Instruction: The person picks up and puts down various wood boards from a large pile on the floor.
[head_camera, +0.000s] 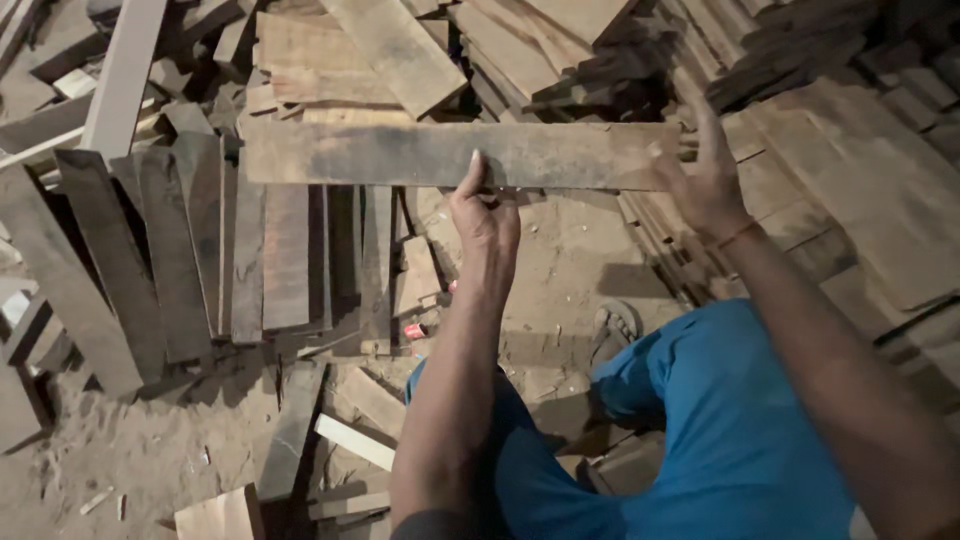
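While the left hand (485, 215) pinches the near edge of a long weathered plank (450, 153) held crosswise above the sandy floor (560, 260), the right hand (705, 175) grips its right end, fingers wrapped behind. Dark boards (200, 250) lean at left.

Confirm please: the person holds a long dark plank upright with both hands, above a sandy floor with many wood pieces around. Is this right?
Not quite. The plank is held level, not upright: the head view shows it lying crosswise, the left hand under its middle and the right hand at its right end. The sandy floor and surrounding wood pieces are as stated.
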